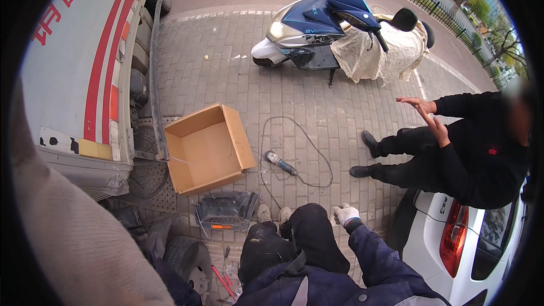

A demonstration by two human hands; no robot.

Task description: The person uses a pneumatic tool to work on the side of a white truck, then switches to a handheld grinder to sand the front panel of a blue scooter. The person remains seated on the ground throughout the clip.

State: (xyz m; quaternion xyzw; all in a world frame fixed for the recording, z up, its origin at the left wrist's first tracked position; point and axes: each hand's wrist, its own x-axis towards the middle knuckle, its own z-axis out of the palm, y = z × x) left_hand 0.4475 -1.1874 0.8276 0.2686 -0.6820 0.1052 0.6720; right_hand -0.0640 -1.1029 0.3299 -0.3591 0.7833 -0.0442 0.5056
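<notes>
On the brick paving (226,79), ahead and leftward of my right grip (345,213), lies the angle grinder (281,164), slanting lengthwise, tail end toward this nearer hand. It is loosely open, seemingly empty; my left grip (73,226), blurred very close, I cannot tell.

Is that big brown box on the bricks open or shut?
Open: the cardboard box has no cover across its top, and its inside walls and bottom show.

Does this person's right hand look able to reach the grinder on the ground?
Probably, with a stoop: the grinder lies on paving, and only its thin cord shows between it and the gloved right hand.
</notes>
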